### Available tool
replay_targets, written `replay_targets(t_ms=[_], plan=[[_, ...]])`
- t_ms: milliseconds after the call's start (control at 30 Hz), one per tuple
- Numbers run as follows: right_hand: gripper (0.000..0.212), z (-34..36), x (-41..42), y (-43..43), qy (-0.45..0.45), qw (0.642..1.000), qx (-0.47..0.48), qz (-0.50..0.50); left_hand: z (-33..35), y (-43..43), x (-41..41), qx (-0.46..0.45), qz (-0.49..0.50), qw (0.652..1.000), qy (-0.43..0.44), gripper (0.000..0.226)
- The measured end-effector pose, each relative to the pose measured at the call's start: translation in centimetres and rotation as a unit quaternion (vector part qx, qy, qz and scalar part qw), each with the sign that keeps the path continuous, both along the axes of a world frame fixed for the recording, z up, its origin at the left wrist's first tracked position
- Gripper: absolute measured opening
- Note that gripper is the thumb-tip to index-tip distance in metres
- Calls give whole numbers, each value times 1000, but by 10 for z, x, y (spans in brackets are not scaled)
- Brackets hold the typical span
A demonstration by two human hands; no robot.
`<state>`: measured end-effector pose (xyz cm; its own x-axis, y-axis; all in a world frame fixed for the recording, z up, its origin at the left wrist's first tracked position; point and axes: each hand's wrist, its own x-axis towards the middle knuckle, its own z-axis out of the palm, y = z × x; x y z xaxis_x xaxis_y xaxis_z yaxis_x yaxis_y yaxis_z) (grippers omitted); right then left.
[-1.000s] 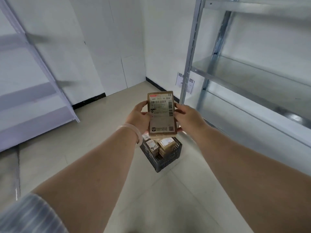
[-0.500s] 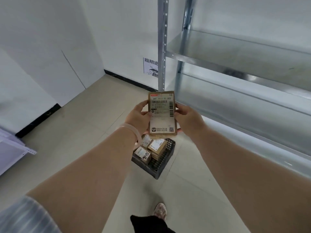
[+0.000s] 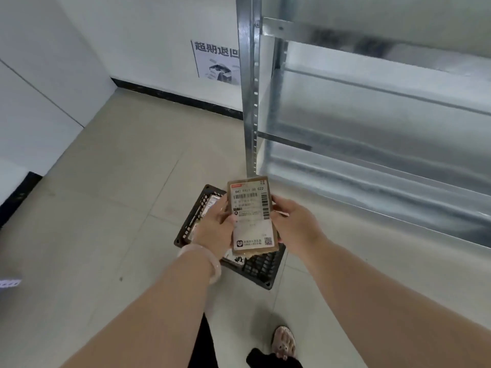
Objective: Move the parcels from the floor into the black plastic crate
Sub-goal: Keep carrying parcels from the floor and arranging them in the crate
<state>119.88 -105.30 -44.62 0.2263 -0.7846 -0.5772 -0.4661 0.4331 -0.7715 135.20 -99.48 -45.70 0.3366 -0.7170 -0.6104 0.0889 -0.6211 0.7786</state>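
Observation:
A flat brown cardboard parcel (image 3: 252,216) with a white shipping label is held upright between both hands, over the black plastic crate (image 3: 261,272) on the floor. My left hand (image 3: 215,229) grips its left edge, thumb on the label. My right hand (image 3: 295,227) grips its right edge. The crate sits beside the shelf post and is mostly hidden behind the hands and parcel. Labelled parcels inside the crate (image 3: 210,205) show only at its left side.
A galvanised metal shelf unit (image 3: 372,123) with its upright post (image 3: 249,102) stands right of the crate. A white wall with a black skirting and a printed notice (image 3: 216,61) is behind. Pale floor tiles (image 3: 106,208) stretch left. My foot (image 3: 284,343) is at the bottom.
The view has swung right and tilted down, and I have stepped closer to the shelf. The parcel, still in both hands, now sits lower, directly over the crate.

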Motion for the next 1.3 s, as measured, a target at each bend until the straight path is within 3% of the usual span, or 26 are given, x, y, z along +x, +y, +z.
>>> replay_targets(t_ms=[333,633,933,1133,1300], plan=[[40,-239,80,-19,66,992,77,-78,-238,-52,93,94,-155,983,-11,53],[44,-412,129,-49,79,980,112,-143,-394,-106,134,100,-248,956,-118,53],[61,-479,153,-62,99,979,132,-120,-479,-122,131,96,-260,921,-273,49],[65,-494,164,-71,129,973,163,-98,-491,-123,128,102,-297,892,-326,51],[68,-490,167,-69,139,973,163,-86,-492,-124,131,119,-293,889,-331,52]])
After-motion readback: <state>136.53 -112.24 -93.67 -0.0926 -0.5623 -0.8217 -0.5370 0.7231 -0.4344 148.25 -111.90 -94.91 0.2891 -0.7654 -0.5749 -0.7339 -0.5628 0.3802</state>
